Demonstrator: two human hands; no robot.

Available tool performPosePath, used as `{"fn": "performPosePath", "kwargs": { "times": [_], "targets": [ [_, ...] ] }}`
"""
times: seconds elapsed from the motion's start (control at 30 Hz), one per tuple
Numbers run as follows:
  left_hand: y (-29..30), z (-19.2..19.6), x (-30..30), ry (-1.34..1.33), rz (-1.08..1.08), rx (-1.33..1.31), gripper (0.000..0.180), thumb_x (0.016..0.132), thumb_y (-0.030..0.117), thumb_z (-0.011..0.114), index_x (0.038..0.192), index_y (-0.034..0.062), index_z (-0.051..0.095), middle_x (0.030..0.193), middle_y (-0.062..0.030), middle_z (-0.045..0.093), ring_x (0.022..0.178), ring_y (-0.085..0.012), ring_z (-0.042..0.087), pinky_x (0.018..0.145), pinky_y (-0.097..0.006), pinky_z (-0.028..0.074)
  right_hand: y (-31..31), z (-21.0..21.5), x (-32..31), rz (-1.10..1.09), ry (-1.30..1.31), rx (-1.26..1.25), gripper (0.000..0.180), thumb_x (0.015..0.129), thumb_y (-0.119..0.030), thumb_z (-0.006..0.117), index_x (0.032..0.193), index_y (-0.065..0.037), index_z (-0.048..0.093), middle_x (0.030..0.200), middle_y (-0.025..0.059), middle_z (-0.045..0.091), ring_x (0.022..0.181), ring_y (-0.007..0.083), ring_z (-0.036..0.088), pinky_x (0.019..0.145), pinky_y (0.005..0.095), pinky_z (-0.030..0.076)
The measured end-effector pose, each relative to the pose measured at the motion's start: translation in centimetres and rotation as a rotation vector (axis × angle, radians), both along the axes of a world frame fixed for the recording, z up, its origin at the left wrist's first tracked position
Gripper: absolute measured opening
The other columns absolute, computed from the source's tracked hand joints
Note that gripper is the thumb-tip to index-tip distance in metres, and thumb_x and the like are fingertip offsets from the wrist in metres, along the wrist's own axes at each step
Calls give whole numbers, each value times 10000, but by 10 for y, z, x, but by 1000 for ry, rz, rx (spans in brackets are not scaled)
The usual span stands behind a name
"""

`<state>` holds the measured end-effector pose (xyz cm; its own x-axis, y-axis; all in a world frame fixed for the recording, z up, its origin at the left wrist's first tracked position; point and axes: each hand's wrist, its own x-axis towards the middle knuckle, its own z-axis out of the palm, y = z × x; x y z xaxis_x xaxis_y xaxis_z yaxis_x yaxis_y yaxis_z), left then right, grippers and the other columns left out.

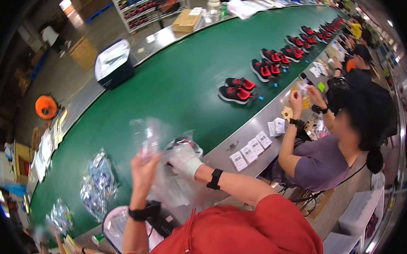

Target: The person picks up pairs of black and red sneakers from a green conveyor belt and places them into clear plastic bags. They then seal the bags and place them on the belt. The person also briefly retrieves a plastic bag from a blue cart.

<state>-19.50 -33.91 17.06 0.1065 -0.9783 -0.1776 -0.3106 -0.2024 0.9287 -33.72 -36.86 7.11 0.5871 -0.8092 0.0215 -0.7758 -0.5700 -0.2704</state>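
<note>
My left hand, bare and wearing a dark wristband, is raised over the green belt with its fingers closed on a clear plastic bag, which is smeared by motion. Just right of it, my right hand in a white glove grips a dark shoe that sits in clear plastic. Most of that shoe is hidden by the glove and the film. More loose clear film hangs below my hands, against the belt's near edge. Farther along the belt stands a pair of black and red shoes with small tags.
The green conveyor belt carries more shoe pairs far right and bagged shoes at left. White labels lie on the metal edge. A co-worker sits at right. A dark bin and a cardboard box stand across the belt.
</note>
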Motion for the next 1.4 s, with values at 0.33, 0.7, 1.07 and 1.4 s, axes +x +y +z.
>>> {"fn": "performPosePath", "kwargs": {
  "times": [0.33, 0.7, 1.07, 1.4],
  "targets": [
    [-19, -27, -77, 56, -318, -57, 190, 859, 161, 628, 906, -23, 623, 719, 27, 580, 669, -37, 481, 577, -212, 409, -109, -108, -16, -282, -616, -18, 261, 814, -184, 505, 1050, -98, 574, 1038, 128, 574, 966, 281, 535, 864, 406, 402],
    [-34, -49, -23, 543, 182, 37, 236, 952, 256, 489, 936, 38, 577, 801, 28, 546, 649, -42, 460, 545, -219, 382, 8, -39, -69, -365, -734, 913, 423, 863, -419, 516, 982, -26, 619, 869, 121, 631, 861, 219, 616, 740, 314, 484],
    [-10, -51, 18, 705, 378, -131, 262, 946, 232, 494, 1043, 4, 579, 930, -62, 595, 766, -131, 558, 668, -289, 475, 13, 30, -54, -319, -906, 575, 151, 843, -175, 490, 805, -50, 564, 679, 63, 586, 623, 168, 584, 591, 337, 464],
    [27, -31, 25, 319, 316, -407, 317, 966, 252, 472, 1041, -49, 539, 812, -17, 523, 717, -81, 463, 634, -247, 386, 60, 77, -26, -173, -438, -181, 370, 764, -282, 615, 1046, -48, 564, 909, 168, 553, 910, 342, 562, 803, 414, 463]
  ]
}}
